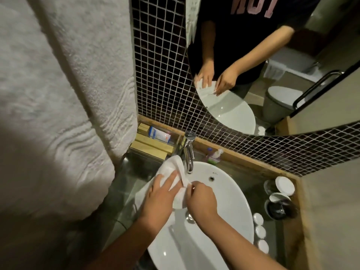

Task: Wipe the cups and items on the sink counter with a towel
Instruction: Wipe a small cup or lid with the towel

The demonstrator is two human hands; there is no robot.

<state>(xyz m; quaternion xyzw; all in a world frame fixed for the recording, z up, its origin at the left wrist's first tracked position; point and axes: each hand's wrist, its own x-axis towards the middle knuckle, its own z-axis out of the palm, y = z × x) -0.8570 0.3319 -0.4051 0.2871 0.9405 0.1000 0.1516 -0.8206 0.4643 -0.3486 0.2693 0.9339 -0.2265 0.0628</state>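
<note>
A small white towel lies over the left rim of the white oval sink, just left of the chrome faucet. My left hand presses flat on the towel with fingers spread. My right hand pinches the towel's right edge above the basin. Two glass cups with white paper lids stand on the counter at the right, apart from both hands. Three small white round caps line the sink's right rim.
A big white bath towel hangs at the left, close to my left arm. Wooden boxes and a toothpaste tube sit in the back left corner. A small bottle stands behind the faucet. The mirror reflects a person.
</note>
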